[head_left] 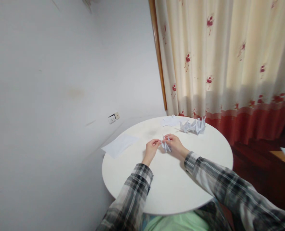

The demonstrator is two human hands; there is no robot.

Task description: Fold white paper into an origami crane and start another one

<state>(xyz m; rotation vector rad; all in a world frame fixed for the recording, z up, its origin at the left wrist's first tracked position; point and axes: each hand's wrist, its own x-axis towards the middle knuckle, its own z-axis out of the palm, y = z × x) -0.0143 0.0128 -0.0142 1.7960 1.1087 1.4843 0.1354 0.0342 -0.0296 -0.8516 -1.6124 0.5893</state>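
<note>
A folded white paper crane (166, 147) is held between my two hands, just above the middle of the round table. My left hand (152, 148) pinches a tip on its left side between thumb and fingertips. Around the crane's upper right part my right hand (175, 143) is closed, its fingers covering some of the folds. Both hands come out of plaid sleeves. Beyond them stand several finished paper cranes (197, 126), bunched together at the table's far right.
The white round table (176, 195) stands by a wall with a socket (112, 119). White paper sheets (119, 145) lie at its left edge, overhanging slightly. Smaller paper pieces (170, 121) lie at the far edge. A flowered curtain (224, 64) hangs behind.
</note>
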